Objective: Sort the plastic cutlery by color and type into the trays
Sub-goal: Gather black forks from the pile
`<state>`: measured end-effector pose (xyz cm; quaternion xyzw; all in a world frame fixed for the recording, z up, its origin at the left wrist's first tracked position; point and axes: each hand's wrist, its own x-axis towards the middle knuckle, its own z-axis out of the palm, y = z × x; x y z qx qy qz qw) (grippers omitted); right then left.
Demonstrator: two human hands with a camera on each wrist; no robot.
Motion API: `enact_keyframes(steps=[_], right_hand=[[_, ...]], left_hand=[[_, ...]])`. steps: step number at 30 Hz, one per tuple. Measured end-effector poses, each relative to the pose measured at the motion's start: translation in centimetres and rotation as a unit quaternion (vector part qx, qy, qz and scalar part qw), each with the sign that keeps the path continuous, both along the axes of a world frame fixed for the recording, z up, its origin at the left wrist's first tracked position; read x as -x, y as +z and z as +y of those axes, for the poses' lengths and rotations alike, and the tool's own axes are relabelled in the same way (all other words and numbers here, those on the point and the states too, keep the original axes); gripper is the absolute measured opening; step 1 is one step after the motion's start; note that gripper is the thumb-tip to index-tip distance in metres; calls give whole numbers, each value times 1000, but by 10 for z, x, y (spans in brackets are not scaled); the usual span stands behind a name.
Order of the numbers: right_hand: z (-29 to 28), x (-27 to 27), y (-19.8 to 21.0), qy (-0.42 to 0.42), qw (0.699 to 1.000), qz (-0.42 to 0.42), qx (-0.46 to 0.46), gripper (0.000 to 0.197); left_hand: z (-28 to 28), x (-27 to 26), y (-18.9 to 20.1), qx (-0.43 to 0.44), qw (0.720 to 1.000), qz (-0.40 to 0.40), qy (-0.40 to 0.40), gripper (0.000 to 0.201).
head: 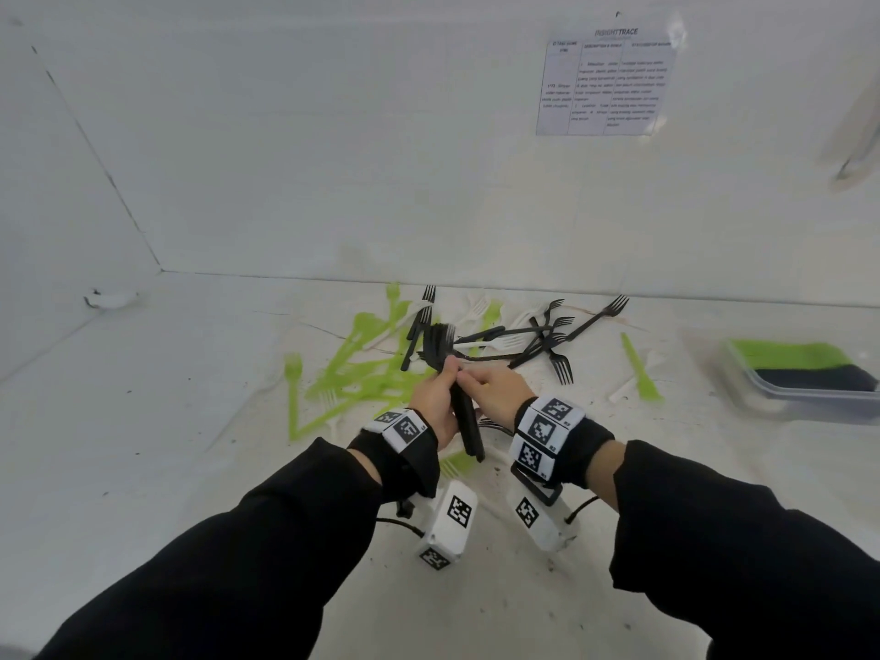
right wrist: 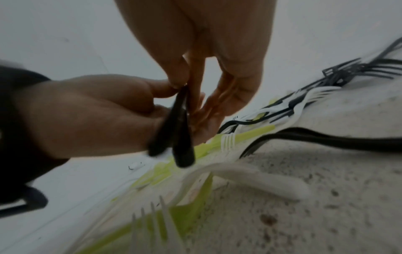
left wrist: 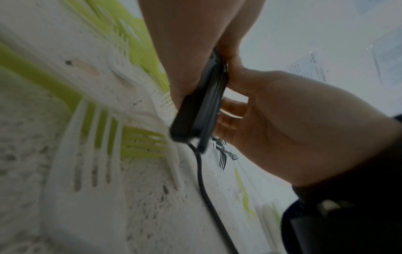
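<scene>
Bundle of black forks: gripped in the left hand, handles toward the wrist; pinched near the tines by the right hand. Loose green, white and black cutlery: scattered on the worktop beyond both hands. Tray: far right of the right hand.

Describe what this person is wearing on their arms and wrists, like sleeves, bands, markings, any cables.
Both arms are in long black sleeves. Each wrist carries a black band with white square tags printed with black coded patterns. Under each wrist hangs a white camera box bearing similar tags, with a thin black cable. Both hands are bare.
</scene>
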<state>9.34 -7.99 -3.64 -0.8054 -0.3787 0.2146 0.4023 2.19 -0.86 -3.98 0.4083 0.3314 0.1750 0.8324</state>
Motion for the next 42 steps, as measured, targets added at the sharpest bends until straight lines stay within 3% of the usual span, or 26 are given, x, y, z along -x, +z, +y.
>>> enact_keyframes(steps=[3,6,9,12,14,16,21,23,26,30,35,42], right_hand=[[-7,-4,10,46,998,-44,15,28],[-19,-17,21,16,999,-11,26,17],[-31,-29,21,13,992,-48,113,16],[-44,-34,12,54,939,-138,310,38],[-49,-35,4,84,908,-160,378,43],[-50,-40,2,85,905,-170,380,36],[-46,-78,20,10,950,-119,288,34],[-44,-100,24,-39,955,-165,242,31],[-38,-129,27,-99,960,-165,205,28],[-21,-150,24,-112,960,-85,242,35],[9,-153,12,-112,951,-91,274,59],[27,-170,10,-116,940,-81,311,33]], left_hand=[[1,1,1,-10,1000,2,-14,28],[-2,0,1,-22,1000,15,-14,24],[-8,-3,2,-13,999,21,31,19],[-6,-5,3,2,998,23,58,20],[-5,-8,4,6,998,32,47,19],[-5,-13,4,-8,999,38,35,12],[-11,-22,2,-32,998,22,45,3],[-15,-25,2,-21,999,17,42,11],[-16,-33,2,-19,999,19,45,18],[-14,-45,2,-23,997,43,64,8],[-10,-58,0,-19,996,65,65,7],[4,-71,-8,-30,994,79,68,8]])
